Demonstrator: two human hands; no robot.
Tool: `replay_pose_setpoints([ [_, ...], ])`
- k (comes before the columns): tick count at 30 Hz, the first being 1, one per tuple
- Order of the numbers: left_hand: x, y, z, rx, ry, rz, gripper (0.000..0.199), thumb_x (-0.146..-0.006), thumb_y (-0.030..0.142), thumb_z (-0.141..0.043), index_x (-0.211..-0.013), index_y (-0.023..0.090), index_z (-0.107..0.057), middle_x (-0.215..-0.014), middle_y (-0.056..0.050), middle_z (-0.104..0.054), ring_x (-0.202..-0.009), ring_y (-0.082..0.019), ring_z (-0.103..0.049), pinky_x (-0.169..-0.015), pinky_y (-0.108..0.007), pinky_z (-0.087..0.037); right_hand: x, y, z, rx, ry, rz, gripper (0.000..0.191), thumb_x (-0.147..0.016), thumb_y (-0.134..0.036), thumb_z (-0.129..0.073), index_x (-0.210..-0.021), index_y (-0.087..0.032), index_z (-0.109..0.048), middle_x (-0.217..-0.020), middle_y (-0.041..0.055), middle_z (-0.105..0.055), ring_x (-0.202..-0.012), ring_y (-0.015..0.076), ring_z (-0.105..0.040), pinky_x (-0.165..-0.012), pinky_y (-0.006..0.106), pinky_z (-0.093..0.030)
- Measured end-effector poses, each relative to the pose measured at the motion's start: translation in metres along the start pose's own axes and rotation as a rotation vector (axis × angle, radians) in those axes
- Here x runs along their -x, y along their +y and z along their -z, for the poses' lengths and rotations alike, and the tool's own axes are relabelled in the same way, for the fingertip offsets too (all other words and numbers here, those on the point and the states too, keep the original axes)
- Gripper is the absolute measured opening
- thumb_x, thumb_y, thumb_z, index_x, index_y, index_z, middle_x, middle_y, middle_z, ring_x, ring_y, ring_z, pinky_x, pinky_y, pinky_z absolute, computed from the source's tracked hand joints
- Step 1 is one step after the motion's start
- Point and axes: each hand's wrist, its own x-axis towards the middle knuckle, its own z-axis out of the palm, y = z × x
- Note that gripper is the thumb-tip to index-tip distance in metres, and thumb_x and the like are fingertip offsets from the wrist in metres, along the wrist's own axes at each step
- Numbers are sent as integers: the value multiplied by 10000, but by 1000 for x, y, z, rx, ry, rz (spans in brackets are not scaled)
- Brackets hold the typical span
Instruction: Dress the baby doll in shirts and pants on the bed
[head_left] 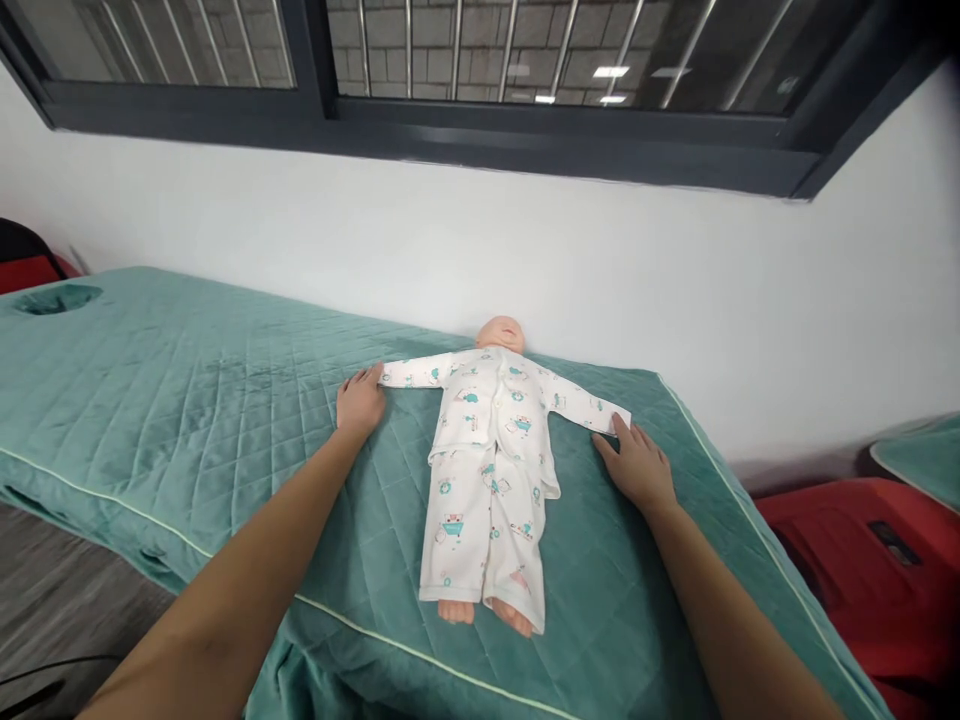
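Note:
A baby doll [501,334] lies on its back, dressed in a white long-sleeved pajama top [495,405] and matching pajama pants [480,520], both printed with small teal figures. Its arms are spread to the sides, and its feet show below the pant legs. My left hand [361,402] rests on the bed, fingers apart, touching the end of the sleeve on the left. At the other sleeve's end, my right hand [637,465] has its thumb spread from its fingers, with fingertips against the cuff. No doll hands show past either cuff.
Beneath the doll is a bed with a quilted green cover [247,400], with a face hole [58,298] at far left. A white wall [300,220] and dark-framed window [570,145] stand behind. A red case [862,560] is at the right.

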Motion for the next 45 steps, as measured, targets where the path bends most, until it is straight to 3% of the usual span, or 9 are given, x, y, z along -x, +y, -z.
replay_pose_setpoints([
  [5,1,-1,5,18,49,33,548,-927,86,-324,-1459,162,-435,-1493,-121,-482,-1367,-278,-432,-1105,-456,-332,3,0,1,-16,8,-21,701,-974,-529,-285,-1522,-92,-295,-1556,146,-382,-1449,291,-311,-1169,460,-248],
  [10,4,1,8,-4,72,69,543,-923,111,-326,-1448,171,-455,-1395,-139,-573,-1318,-319,-468,-1052,-488,-358,3,-1,1,-14,12,-24,700,-970,-528,-289,-1511,-84,-320,-1566,149,-363,-1448,290,-314,-1169,460,-251],
  [19,2,1,0,-80,42,90,541,-867,154,-411,-1386,241,-533,-1459,-85,-523,-1378,-305,-387,-1113,-506,-292,6,-4,2,-37,25,-28,711,-967,-535,-266,-1511,-81,-320,-1555,161,-376,-1454,294,-302,-1170,471,-242],
  [26,2,0,-1,-113,22,92,541,-868,170,-401,-1395,219,-516,-1488,-86,-489,-1393,-300,-366,-1127,-499,-281,7,-4,0,-14,36,-42,722,-962,-539,-244,-1500,-67,-343,-1559,162,-368,-1450,299,-303,-1171,467,-239],
  [33,22,2,6,-114,24,105,538,-872,154,-388,-1398,171,-500,-1515,-95,-456,-1418,-286,-346,-1169,-484,-238,15,-14,4,-26,37,-119,767,-959,-537,-223,-1534,-30,-242,-1564,198,-337,-1469,298,-263,-1181,475,-210],
  [36,41,3,13,-116,15,108,557,-857,148,-409,-1410,145,-479,-1542,-106,-416,-1427,-294,-338,-1175,-478,-250,32,-22,7,-43,60,-142,772,-959,-521,-239,-1534,-7,-213,-1559,233,-325,-1468,321,-261,-1175,498,-208],
  [39,76,6,20,-74,17,73,540,-874,146,-384,-1406,123,-478,-1534,-128,-423,-1417,-303,-361,-1169,-489,-278,64,-33,10,-79,64,-82,776,-959,-525,-270,-1534,-8,-210,-1559,254,-310,-1470,345,-252,-1170,514,-216],
  [42,138,13,24,57,35,-42,491,-911,195,-366,-1381,149,-500,-1488,-130,-483,-1384,-287,-422,-1194,-512,-248,115,-48,16,-204,89,50,771,-953,-537,-324,-1537,-43,-223,-1561,236,-320,-1467,352,-260,-1165,546,-227],
  [45,214,25,26,282,56,-142,417,-921,238,-400,-1310,263,-548,-1421,-72,-557,-1370,-253,-453,-1208,-520,-250,176,-67,26,-485,58,188,705,-938,-533,-432,-1533,-188,-280,-1524,146,-420,-1414,330,-370,-1148,581,-274],
])
